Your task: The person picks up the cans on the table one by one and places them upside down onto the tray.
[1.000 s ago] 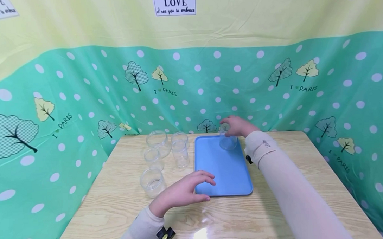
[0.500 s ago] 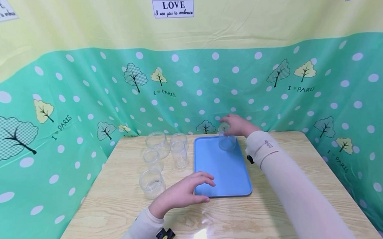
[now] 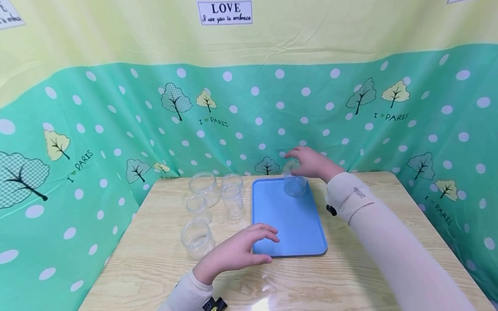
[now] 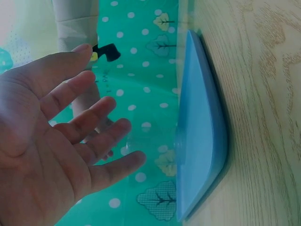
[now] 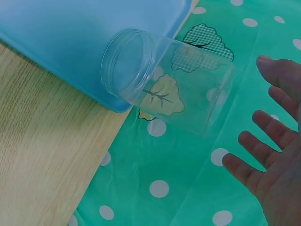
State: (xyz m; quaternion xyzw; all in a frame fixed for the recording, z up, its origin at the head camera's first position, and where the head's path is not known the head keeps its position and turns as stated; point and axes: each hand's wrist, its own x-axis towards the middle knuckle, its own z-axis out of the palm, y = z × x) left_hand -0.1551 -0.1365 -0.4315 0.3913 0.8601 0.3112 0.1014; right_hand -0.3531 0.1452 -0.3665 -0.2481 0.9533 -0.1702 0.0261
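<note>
A clear jar (image 3: 294, 184) stands on the far right part of a blue tray (image 3: 287, 223), its ringed end down against the tray. My right hand (image 3: 311, 163) is beside the top of this jar. In the right wrist view a gap shows between the spread fingers (image 5: 249, 172) and the clear jar (image 5: 178, 84), so the hand holds nothing. Over the tray's near left corner hovers my left hand (image 3: 244, 248), fingers apart and loosely bent. The left wrist view shows its palm (image 4: 42, 155) bare, with the blue tray (image 4: 200, 136) off to the side.
Several other clear jars stand left of the tray: a wide one (image 3: 205, 188) at the back, a slim one (image 3: 233, 202) near the tray, and a squat one (image 3: 197, 239) by my left wrist. A patterned curtain (image 3: 247, 105) rises behind the wooden table (image 3: 360, 270).
My right hand has come off the jar and drawn slightly up and right, its forearm shifting right. The jar stays on the tray. My left hand keeps its pose.
</note>
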